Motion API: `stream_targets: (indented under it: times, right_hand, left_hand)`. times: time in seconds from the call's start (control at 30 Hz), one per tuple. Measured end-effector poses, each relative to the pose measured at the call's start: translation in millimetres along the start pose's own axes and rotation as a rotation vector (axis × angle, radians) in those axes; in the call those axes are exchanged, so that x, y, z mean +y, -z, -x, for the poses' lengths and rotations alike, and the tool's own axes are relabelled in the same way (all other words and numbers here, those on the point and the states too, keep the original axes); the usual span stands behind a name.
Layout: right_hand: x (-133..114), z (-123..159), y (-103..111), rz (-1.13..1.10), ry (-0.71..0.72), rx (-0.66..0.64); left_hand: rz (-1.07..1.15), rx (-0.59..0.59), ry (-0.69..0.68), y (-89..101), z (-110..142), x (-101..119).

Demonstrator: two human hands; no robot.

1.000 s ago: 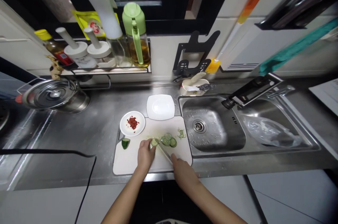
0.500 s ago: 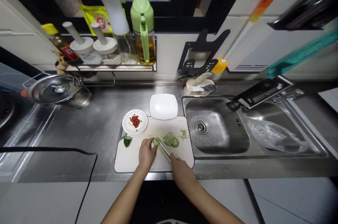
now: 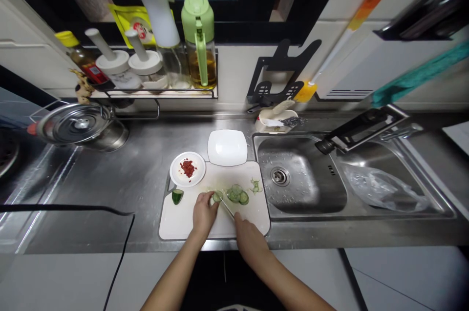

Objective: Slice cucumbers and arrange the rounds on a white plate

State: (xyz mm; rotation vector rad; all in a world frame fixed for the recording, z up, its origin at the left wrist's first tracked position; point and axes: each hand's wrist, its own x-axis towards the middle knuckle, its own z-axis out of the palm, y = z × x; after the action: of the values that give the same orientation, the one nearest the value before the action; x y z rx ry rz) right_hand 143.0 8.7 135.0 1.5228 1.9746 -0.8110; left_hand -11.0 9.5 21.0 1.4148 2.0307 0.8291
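My left hand [image 3: 204,213] is closed around a piece of cucumber [image 3: 217,196] on the white cutting board [image 3: 179,223]. Its fingers are curled at the cucumber's left side. In my right hand [image 3: 251,238] is a knife [image 3: 227,207], its blade slanting up and left to the cucumber's cut end. A small pile of cucumber slices [image 3: 237,194] lies just right of the blade. Thin green peelings [image 3: 255,185] rest near the board's right edge. At the left side of the board sits a short cucumber end [image 3: 177,196], apart from my hand.
A round plate [image 3: 174,174] with chopped red bits overlaps the board's upper left corner. Behind the board stands a white rectangular dish [image 3: 227,147]. The steel sink [image 3: 304,174] adjoins on the right. A lidded pot [image 3: 106,135] and a black cable [image 3: 120,238] are at left.
My right hand and the knife have shifted slightly to the left, and the blade has turned a little against the cucumber. My left hand stays almost in place.
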Motion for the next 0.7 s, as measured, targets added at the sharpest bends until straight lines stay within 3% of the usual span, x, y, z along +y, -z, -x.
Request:
stream_targets:
  times: [0.2, 0.4, 0.6, 0.7]
  right_hand:
    - [5, -1, -11, 0.012, 0.045, 0.035]
    - [27, 13, -25, -0.031, 0.017, 0.002]
    - [40, 25, -26, -0.095, -0.002, -0.037]
    - [39, 26, -26, -0.077, -0.004, -0.041]
  left_hand:
    - [-0.007, -0.037, 0.041, 2.2, -1, 4]
    - [-0.007, -0.047, 0.068, 3.8, -3, 8]
    - [-0.006, -0.043, 0.159, 7.8, -11, 18]
    - [0.027, -0.101, 0.202, 8.5, -16, 21]
